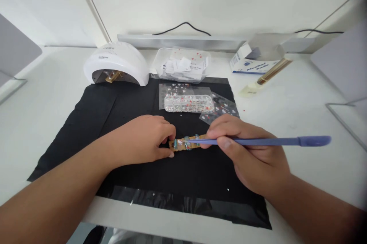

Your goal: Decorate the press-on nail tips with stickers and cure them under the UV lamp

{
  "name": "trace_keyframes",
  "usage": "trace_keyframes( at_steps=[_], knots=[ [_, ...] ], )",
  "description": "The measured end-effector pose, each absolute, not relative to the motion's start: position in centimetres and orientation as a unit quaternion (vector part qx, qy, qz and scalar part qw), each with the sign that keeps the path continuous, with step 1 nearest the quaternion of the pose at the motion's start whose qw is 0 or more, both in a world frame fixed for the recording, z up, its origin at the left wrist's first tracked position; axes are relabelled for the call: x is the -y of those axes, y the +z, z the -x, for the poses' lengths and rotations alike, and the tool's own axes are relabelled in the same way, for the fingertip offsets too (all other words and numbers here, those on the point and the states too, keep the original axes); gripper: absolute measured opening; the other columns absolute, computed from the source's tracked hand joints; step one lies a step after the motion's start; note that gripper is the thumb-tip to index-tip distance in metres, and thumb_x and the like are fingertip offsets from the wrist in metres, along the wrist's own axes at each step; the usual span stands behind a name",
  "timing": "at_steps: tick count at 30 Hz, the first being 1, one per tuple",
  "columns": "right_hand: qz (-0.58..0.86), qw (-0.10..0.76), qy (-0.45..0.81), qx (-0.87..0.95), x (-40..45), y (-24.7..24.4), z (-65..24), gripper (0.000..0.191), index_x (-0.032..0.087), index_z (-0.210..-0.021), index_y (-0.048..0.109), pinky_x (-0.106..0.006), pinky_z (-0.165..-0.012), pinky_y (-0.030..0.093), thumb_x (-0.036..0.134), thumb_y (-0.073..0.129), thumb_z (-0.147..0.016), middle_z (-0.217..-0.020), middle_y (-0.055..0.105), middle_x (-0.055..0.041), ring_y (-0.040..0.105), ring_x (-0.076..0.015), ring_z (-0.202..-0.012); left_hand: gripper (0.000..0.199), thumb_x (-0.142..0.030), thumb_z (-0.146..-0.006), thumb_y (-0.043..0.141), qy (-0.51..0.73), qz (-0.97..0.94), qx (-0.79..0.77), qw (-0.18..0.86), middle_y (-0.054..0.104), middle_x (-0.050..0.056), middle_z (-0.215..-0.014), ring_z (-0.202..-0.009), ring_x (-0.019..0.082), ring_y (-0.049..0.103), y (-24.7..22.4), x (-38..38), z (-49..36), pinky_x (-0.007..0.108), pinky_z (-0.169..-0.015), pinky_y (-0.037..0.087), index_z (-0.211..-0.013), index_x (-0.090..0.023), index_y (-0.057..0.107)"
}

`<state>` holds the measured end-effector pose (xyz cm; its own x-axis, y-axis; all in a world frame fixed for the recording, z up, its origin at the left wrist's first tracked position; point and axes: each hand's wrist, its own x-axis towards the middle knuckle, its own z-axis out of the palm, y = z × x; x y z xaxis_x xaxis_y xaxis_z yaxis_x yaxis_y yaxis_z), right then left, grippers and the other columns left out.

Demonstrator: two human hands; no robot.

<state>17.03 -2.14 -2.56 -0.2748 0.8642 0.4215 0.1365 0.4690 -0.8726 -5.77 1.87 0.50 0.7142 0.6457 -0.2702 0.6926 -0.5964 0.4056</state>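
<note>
A narrow tan strip (193, 144) with teal and clear decorated pieces lies on the black mat (137, 106). My left hand (151, 139) grips its left end between thumb and fingers. In my right hand (243, 144) is a thin purple tool (266, 142), pinched between thumb and fingers. The tool's fine tip points left and is over a small white and pink piece near the strip's left end; whether it touches cannot be made out. My right fingers hide the strip's right end.
A clear compartment case (189, 103) lies on sticker sheets (222, 108) beyond the strip. Behind are a white lamp (116, 58), a clear tub of packets (182, 66) and an alcohol pads box (252, 64). A bundle of thin sticks (273, 71) is at the right.
</note>
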Motion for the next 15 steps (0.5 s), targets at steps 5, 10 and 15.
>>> trace_keyframes(
  at_steps=[5,10,15],
  knots=[
    [0.348,0.466,0.361,0.729,2.03,-2.31,-17.04,0.02,0.025,-0.091,0.07,-0.037,-0.071,0.052,0.012,0.055,-0.087,-0.079,0.068,-0.0026,0.062,-0.0187,-0.077,0.011,-0.029,-0.082,0.066,-0.033,-0.894,-0.37,0.251,0.063,0.0,-0.081,-0.076,0.017,0.055,0.04,-1.92,5.56,0.029,-0.066,0.036,-0.086,-0.019,0.064],
    [0.375,0.465,0.368,0.713,1.91,-2.66,-16.94,0.019,0.028,-0.09,0.071,-0.038,-0.069,0.051,0.015,0.056,-0.088,-0.075,0.069,-0.0019,0.062,-0.0198,-0.074,0.01,-0.028,-0.081,0.067,-0.026,-0.893,-0.373,0.252,0.062,0.001,-0.079,-0.075,0.017,0.055,-0.13,-1.92,5.41,0.029,-0.066,0.036,-0.085,-0.019,0.064],
    [0.389,0.466,0.378,0.699,1.9,-2.71,-16.77,0.018,0.028,-0.088,0.071,-0.04,-0.07,0.05,0.018,0.057,-0.088,-0.074,0.071,-0.0022,0.062,-0.0211,-0.075,0.011,-0.03,-0.082,0.066,-0.027,-0.89,-0.375,0.256,0.062,0.001,-0.08,-0.075,0.017,0.055,-0.16,-2.0,5.47,0.029,-0.065,0.036,-0.085,-0.02,0.065]
  ],
)
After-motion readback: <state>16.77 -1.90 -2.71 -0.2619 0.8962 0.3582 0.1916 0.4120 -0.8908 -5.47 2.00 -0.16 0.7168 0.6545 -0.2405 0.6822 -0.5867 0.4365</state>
